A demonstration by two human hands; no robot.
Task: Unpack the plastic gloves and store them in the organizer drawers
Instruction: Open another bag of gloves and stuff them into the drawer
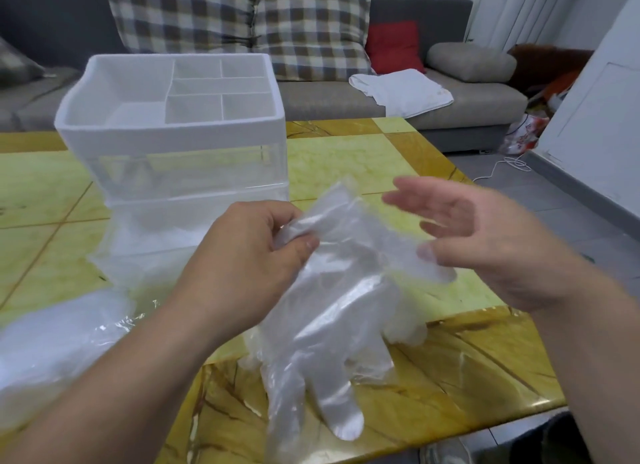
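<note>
Head-worn camera looks forward and down, close over the table

No legible text anywhere; red print on floor bag too blurred.

The left hand pinches the top edge of the glove, fingers curled and thumb pressed against them, back of the hand facing up. Its bare left forearm reaches in from below and left of the glove. The right hand, blurred, is held flat just right of the glove's upper part, fingers straight and palm facing left, on a bare right forearm; whether its thumb touches the glove cannot be told.
</note>
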